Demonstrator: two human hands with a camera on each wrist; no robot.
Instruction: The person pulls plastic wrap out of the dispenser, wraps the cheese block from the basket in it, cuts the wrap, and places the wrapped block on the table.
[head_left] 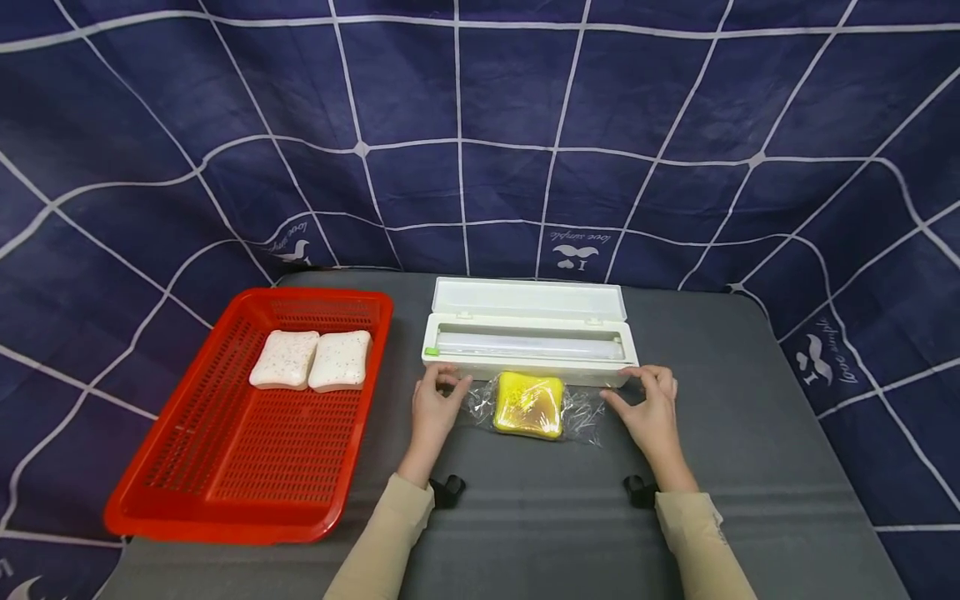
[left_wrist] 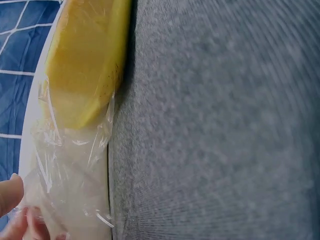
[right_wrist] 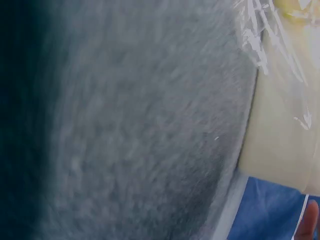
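A yellow toy bread slice (head_left: pixel 529 404) with a browned face lies in front of a white cling-film dispenser (head_left: pixel 534 372). Clear cling film (head_left: pixel 583 414) covers the slice, its crinkled ends spreading out on both sides. Beside the left end is my left hand (head_left: pixel 435 408), thumb and fingers apart; in the left wrist view the film (left_wrist: pixel 70 165) overlaps its fingertips (left_wrist: pixel 36 222). My right hand (head_left: pixel 651 412) is at the dispenser's right front corner, its thumb near the film's right end and a gap between thumb and forefinger. Only one fingertip (right_wrist: pixel 307 222) shows in the right wrist view.
The dispenser's lid (head_left: pixel 528 298) stands open behind a film roll (head_left: pixel 528 345), with a green slider (head_left: pixel 431 352) at the left. A red plastic basket (head_left: pixel 281 467) on the left holds two white bread slices (head_left: pixel 285 360). A dark blue checked cloth (head_left: pixel 510 100) surrounds the grey table (head_left: pixel 540 533).
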